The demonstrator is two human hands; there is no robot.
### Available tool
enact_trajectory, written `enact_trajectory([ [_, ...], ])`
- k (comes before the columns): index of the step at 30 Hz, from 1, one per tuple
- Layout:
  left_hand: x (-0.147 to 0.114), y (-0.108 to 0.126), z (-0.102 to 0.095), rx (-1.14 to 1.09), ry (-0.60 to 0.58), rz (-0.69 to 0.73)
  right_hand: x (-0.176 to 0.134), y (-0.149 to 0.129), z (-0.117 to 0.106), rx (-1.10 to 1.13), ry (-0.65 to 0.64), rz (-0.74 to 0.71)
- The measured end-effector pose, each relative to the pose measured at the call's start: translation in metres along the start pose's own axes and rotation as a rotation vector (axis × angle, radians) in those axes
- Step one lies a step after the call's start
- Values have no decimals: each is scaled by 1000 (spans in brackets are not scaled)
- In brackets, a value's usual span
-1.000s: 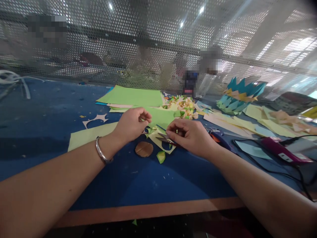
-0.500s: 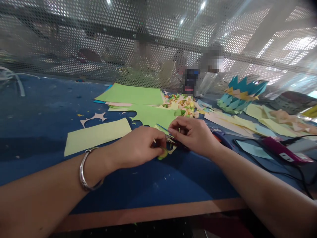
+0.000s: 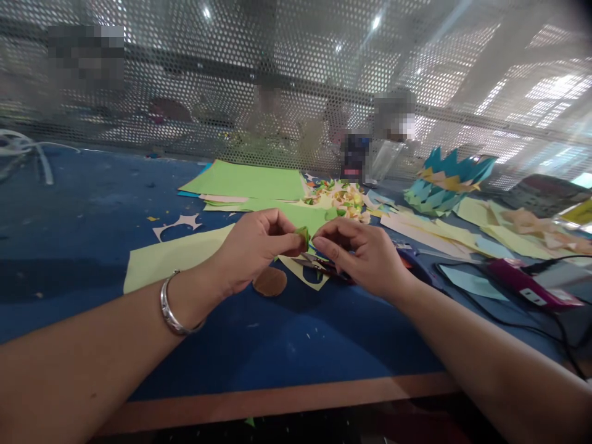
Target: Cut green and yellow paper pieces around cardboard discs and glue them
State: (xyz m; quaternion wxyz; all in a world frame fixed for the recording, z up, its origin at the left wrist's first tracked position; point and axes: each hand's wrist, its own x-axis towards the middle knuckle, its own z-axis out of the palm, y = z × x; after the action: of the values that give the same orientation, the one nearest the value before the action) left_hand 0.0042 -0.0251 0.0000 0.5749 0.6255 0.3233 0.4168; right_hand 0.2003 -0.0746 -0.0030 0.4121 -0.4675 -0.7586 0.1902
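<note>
My left hand (image 3: 259,250), with a silver bangle at the wrist, pinches a small rolled green paper piece (image 3: 303,238) between thumb and fingers. Close beside it my right hand (image 3: 363,250) is closed, thumb against fingertips, almost touching the green piece. What those fingertips hold is too small to make out. Below the hands lie scissors (image 3: 319,264), partly hidden by my right hand. A cream paper scrap (image 3: 319,285) with a round cut-out rests under them. On the blue table near my left hand is a flat brown disc (image 3: 271,282).
Green sheets (image 3: 250,179) are stacked at the back, beside a heap of paper scraps (image 3: 340,196). A cream strip (image 3: 161,262) lies left. Right are a zigzag paper crown (image 3: 448,179), a purple power strip (image 3: 527,280) and black cables. A perforated metal screen (image 3: 208,92) stands behind.
My left hand has lifted, raising the green paper piece to my right fingertips. The brown disc has come into view. The thin blue stick seen near the right fingertips has mostly gone from sight.
</note>
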Motion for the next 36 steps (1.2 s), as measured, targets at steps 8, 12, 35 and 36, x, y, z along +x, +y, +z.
enact_trajectory([
  [8, -2, -2, 0, 147, -10, 67, 0, -2, 2, 5, 0, 5],
  [12, -3, -1, 0, 231, -1, 94, 0, -2, 2, 10, -6, 19],
  [35, -4, 0, 2, 119, -111, 68, 0, 1, 1, -100, 43, -24],
  [36, -4, 1, 2, 65, -127, 40, 0, 1, 0, -88, 47, -19],
])
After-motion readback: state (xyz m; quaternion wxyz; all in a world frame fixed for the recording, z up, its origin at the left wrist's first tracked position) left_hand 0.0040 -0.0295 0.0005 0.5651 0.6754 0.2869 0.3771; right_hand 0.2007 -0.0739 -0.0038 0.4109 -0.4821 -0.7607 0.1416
